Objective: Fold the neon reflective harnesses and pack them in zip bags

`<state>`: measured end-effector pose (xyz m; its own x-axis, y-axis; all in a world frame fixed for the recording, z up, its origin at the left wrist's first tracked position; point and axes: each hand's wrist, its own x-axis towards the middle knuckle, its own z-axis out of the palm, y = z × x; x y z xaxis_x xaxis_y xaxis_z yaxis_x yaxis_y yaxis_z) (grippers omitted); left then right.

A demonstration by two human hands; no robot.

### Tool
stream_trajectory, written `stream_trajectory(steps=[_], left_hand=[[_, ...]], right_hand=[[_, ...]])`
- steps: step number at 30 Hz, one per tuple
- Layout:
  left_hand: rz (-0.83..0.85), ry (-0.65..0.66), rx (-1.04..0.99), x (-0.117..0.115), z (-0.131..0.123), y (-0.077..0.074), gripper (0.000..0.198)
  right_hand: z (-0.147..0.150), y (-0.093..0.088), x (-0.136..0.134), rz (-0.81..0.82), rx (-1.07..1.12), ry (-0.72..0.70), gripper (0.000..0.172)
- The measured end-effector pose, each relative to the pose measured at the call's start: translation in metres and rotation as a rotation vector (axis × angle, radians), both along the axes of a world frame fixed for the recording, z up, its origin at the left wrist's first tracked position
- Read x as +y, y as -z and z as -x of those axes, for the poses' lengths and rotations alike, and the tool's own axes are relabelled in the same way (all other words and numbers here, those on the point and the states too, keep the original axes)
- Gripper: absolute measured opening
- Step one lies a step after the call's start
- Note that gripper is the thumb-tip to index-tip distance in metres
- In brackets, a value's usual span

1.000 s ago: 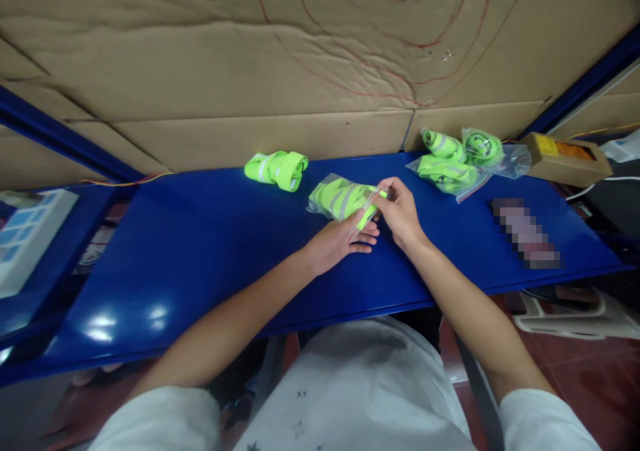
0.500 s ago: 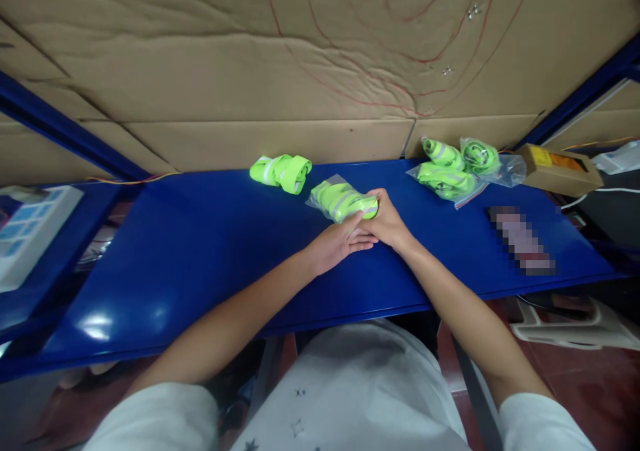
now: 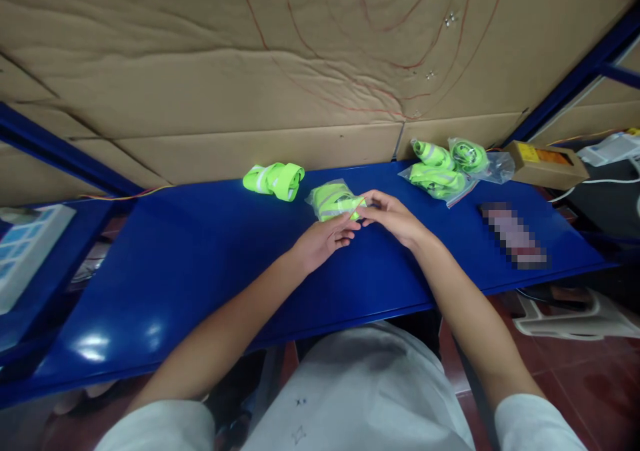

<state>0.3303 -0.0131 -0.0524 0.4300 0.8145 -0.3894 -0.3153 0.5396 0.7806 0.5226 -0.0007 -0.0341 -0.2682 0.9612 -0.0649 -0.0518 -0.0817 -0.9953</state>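
A clear plastic bag (image 3: 331, 199) with a rolled neon-green reflective strap inside lies on the blue table in front of me. My left hand (image 3: 325, 239) is closed on the bag's near edge, its thumb along the plastic and the other fingers curled below. From the right, my right hand (image 3: 390, 216) pinches the same end of the bag between thumb and fingers. A thin red-and-yellow line shows along the plastic there. Behind and to the left, an unbagged roll of green reflective strap (image 3: 274, 180) rests on the table.
Several bagged green strap rolls (image 3: 440, 176) sit at the back right, beside an open cardboard box (image 3: 545, 165). A blurred-out flat object (image 3: 515, 234) lies at the table's right. Cardboard (image 3: 200, 91) lines the back, and blue posts stand at both sides.
My right hand has shifted from wrapping the bag's end to pinching its edge, and its fingers have spread from my left hand. The view has turned slightly.
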Motion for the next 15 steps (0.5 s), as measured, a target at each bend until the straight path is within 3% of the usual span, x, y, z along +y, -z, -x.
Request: stream_trajectory(steps=[4,7,9,11,13,15], left_hand=[[-0.04,0.096,0.043,-0.003,-0.004,-0.001,0.039],[-0.051,0.121,0.051,-0.006,-0.006,-0.001,0.037],[-0.054,0.113,0.036,-0.006,-0.005,-0.002,0.033],[-0.051,0.088,0.004,-0.005,-0.002,-0.002,0.03],[-0.045,0.046,-0.031,-0.002,0.0,-0.002,0.027],[-0.029,0.005,-0.044,0.002,0.003,-0.003,0.026]], right_hand=[[0.007,0.012,0.003,-0.033,-0.055,0.249,0.025],[0.012,0.02,0.002,-0.189,-0.203,0.456,0.024],[0.012,0.022,0.0,-0.301,-0.32,0.512,0.023],[0.009,0.019,-0.001,-0.32,-0.331,0.418,0.021],[0.004,0.014,-0.001,-0.288,-0.242,0.225,0.023],[-0.003,0.007,-0.002,-0.327,-0.188,0.069,0.038]])
